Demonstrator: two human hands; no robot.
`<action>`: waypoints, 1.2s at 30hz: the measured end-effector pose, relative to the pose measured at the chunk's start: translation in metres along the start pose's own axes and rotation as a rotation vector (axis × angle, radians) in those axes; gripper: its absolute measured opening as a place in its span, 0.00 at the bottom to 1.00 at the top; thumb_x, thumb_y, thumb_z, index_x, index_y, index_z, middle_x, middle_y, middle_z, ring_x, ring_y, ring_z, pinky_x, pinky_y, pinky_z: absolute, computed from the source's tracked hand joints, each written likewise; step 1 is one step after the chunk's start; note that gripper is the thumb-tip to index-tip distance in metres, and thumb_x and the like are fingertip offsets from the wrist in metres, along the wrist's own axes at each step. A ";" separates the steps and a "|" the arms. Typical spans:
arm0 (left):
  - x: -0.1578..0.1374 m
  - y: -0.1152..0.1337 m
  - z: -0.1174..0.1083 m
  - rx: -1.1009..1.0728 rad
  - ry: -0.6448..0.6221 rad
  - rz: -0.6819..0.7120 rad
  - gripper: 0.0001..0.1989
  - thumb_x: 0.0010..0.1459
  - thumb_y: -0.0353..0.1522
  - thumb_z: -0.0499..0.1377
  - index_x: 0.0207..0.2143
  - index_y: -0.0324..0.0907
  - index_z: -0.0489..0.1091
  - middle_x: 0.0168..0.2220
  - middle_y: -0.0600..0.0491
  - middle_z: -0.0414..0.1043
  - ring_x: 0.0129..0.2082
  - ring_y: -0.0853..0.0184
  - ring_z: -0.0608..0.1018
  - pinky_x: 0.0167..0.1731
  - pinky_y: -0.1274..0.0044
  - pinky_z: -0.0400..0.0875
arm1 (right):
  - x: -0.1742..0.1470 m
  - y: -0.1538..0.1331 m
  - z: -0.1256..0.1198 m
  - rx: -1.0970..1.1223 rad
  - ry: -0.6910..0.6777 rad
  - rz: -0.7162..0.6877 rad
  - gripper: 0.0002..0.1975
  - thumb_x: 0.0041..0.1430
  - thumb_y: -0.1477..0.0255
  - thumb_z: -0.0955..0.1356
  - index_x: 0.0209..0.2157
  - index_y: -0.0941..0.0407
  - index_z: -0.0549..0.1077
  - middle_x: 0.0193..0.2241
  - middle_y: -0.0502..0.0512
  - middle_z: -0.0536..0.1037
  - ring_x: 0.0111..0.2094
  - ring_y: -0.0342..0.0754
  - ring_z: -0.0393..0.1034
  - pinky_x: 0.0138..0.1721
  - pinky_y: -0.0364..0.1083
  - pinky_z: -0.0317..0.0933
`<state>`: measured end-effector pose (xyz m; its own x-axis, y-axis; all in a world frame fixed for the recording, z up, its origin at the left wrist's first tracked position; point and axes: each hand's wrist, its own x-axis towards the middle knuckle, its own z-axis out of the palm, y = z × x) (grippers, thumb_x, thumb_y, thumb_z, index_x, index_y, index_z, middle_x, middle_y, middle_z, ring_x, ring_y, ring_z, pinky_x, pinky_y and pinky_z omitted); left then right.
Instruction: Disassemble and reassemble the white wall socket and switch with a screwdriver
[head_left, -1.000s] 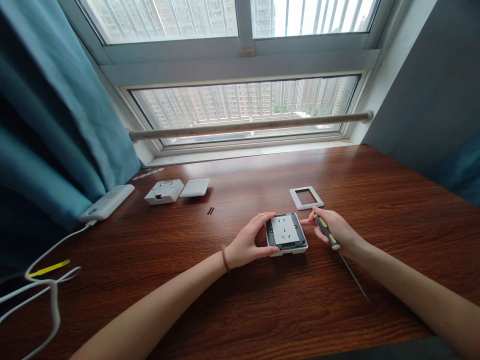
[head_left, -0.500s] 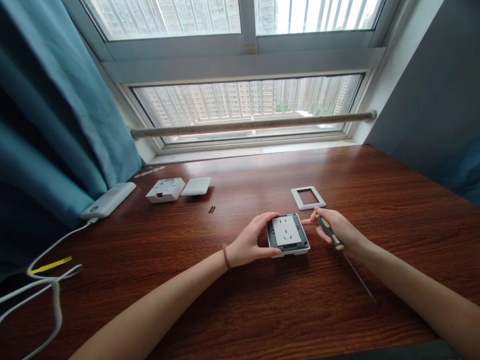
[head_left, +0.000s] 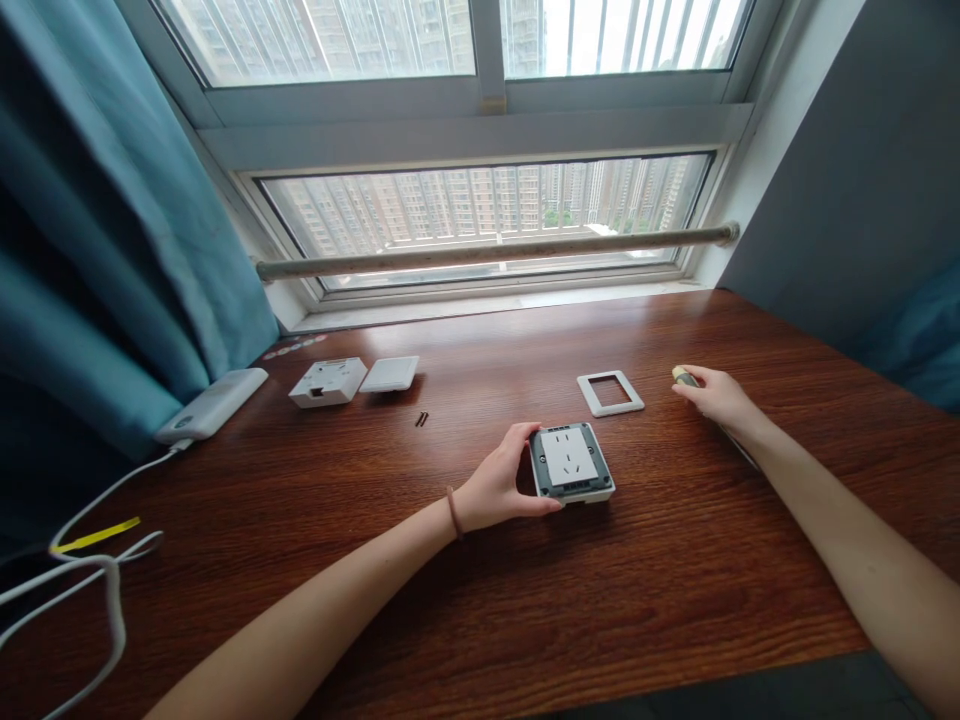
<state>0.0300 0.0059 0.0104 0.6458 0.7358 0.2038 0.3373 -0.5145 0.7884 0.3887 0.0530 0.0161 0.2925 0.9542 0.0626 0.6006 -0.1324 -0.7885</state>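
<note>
My left hand (head_left: 499, 480) grips the left side of a wall socket (head_left: 570, 457), thumb at the front edge and fingers at the back. The socket has a white face with a grey surround and sits in a white box on the table. Off to the right, my right hand (head_left: 716, 395) is closed around a screwdriver (head_left: 685, 377). Its yellow-and-grey handle end shows past the fingers, while most of the shaft is hidden by the hand and forearm. A white square cover frame (head_left: 610, 393) lies behind the socket, between it and my right hand.
At the back left are a white mounting box (head_left: 328, 383) and a white switch plate (head_left: 390, 373), with small screws (head_left: 421, 419) in front. A white power bank (head_left: 214, 405) with a cable (head_left: 112, 590) lies by the curtain (head_left: 135, 180). The window stands behind the wooden table (head_left: 450, 620).
My right hand has moved right and away from the socket, carrying the screwdriver. My left hand keeps its grip on the socket. The view has shifted slightly.
</note>
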 end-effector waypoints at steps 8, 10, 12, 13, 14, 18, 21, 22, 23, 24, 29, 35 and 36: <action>0.001 0.002 0.000 0.036 0.011 -0.007 0.40 0.41 0.40 0.67 0.54 0.42 0.53 0.52 0.44 0.59 0.51 0.57 0.66 0.51 0.66 0.63 | 0.011 0.024 0.009 -0.497 0.077 -0.062 0.23 0.48 0.63 0.66 0.47 0.55 0.71 0.41 0.62 0.71 0.41 0.57 0.67 0.37 0.47 0.58; 0.001 0.003 0.000 0.042 0.016 -0.009 0.39 0.41 0.40 0.66 0.54 0.42 0.54 0.52 0.44 0.59 0.51 0.57 0.66 0.51 0.65 0.63 | 0.008 0.022 0.011 -0.568 0.059 -0.066 0.23 0.50 0.61 0.64 0.48 0.54 0.70 0.42 0.63 0.70 0.40 0.57 0.68 0.36 0.48 0.59; 0.000 0.003 0.000 0.044 0.018 -0.005 0.39 0.42 0.40 0.66 0.54 0.42 0.54 0.52 0.44 0.59 0.51 0.57 0.66 0.51 0.65 0.62 | 0.006 0.020 0.014 -0.625 0.045 -0.067 0.23 0.52 0.60 0.63 0.49 0.52 0.69 0.43 0.62 0.69 0.40 0.57 0.68 0.35 0.48 0.59; 0.000 0.004 0.000 0.047 0.019 -0.001 0.39 0.42 0.40 0.66 0.54 0.42 0.54 0.52 0.44 0.59 0.51 0.57 0.66 0.52 0.65 0.62 | 0.005 0.018 0.015 -0.648 0.040 -0.067 0.23 0.53 0.59 0.62 0.50 0.51 0.69 0.43 0.62 0.69 0.40 0.57 0.68 0.35 0.49 0.59; 0.000 0.004 0.000 0.053 0.019 0.002 0.39 0.42 0.40 0.66 0.54 0.42 0.53 0.52 0.44 0.59 0.51 0.57 0.65 0.52 0.66 0.62 | 0.004 0.017 0.016 -0.669 0.035 -0.067 0.23 0.54 0.59 0.62 0.50 0.50 0.68 0.44 0.61 0.69 0.40 0.57 0.68 0.35 0.49 0.59; 0.000 0.004 0.000 0.088 0.011 0.009 0.39 0.42 0.40 0.66 0.55 0.42 0.52 0.53 0.44 0.58 0.52 0.57 0.65 0.53 0.66 0.61 | 0.001 0.014 0.019 -0.730 0.022 -0.071 0.23 0.55 0.58 0.60 0.51 0.50 0.66 0.44 0.61 0.68 0.39 0.56 0.69 0.34 0.49 0.60; 0.000 0.005 0.000 0.097 0.004 0.010 0.39 0.43 0.41 0.65 0.55 0.42 0.52 0.53 0.44 0.58 0.53 0.57 0.65 0.53 0.66 0.61 | -0.001 0.012 0.020 -0.761 0.024 -0.080 0.23 0.57 0.57 0.59 0.52 0.51 0.65 0.44 0.61 0.68 0.40 0.56 0.69 0.35 0.49 0.60; 0.000 0.005 0.001 0.099 0.003 0.009 0.39 0.43 0.41 0.65 0.55 0.42 0.52 0.53 0.44 0.58 0.53 0.57 0.65 0.53 0.66 0.61 | -0.002 0.011 0.020 -0.772 0.026 -0.085 0.23 0.57 0.57 0.59 0.52 0.51 0.64 0.44 0.61 0.68 0.40 0.56 0.69 0.35 0.49 0.60; 0.000 0.005 0.001 0.102 0.001 0.008 0.39 0.44 0.41 0.65 0.56 0.42 0.51 0.54 0.44 0.58 0.53 0.57 0.65 0.53 0.66 0.61 | -0.002 0.010 0.021 -0.782 0.028 -0.090 0.23 0.57 0.57 0.59 0.52 0.51 0.64 0.43 0.61 0.68 0.40 0.56 0.69 0.35 0.49 0.60; 0.000 0.005 0.001 0.104 0.000 0.007 0.39 0.44 0.41 0.65 0.56 0.42 0.51 0.54 0.44 0.57 0.53 0.57 0.64 0.53 0.67 0.61 | -0.003 0.009 0.021 -0.793 0.031 -0.095 0.23 0.58 0.58 0.59 0.52 0.52 0.64 0.43 0.62 0.68 0.40 0.56 0.69 0.35 0.49 0.60; 0.000 0.006 0.002 0.110 -0.002 0.015 0.39 0.44 0.41 0.65 0.56 0.42 0.51 0.55 0.43 0.56 0.54 0.57 0.64 0.54 0.66 0.60 | -0.006 0.007 0.024 -0.835 0.055 -0.120 0.23 0.59 0.59 0.59 0.52 0.55 0.64 0.41 0.64 0.68 0.39 0.57 0.69 0.34 0.49 0.59; 0.001 0.006 0.001 0.113 -0.008 0.025 0.40 0.44 0.41 0.65 0.56 0.42 0.50 0.55 0.44 0.56 0.54 0.58 0.63 0.54 0.66 0.60 | -0.006 0.011 0.025 -0.834 0.083 -0.160 0.23 0.58 0.60 0.60 0.52 0.57 0.65 0.39 0.65 0.69 0.36 0.57 0.69 0.33 0.49 0.59; 0.001 0.006 0.001 0.112 -0.009 0.023 0.40 0.44 0.41 0.65 0.56 0.42 0.50 0.55 0.44 0.56 0.54 0.58 0.63 0.54 0.67 0.60 | -0.006 0.011 0.024 -0.829 0.090 -0.170 0.23 0.58 0.60 0.60 0.51 0.58 0.66 0.38 0.66 0.69 0.36 0.57 0.69 0.33 0.49 0.59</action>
<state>0.0332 0.0030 0.0151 0.6602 0.7196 0.2152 0.3967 -0.5773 0.7137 0.3754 0.0521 -0.0081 0.1864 0.9586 0.2155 0.9822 -0.1769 -0.0627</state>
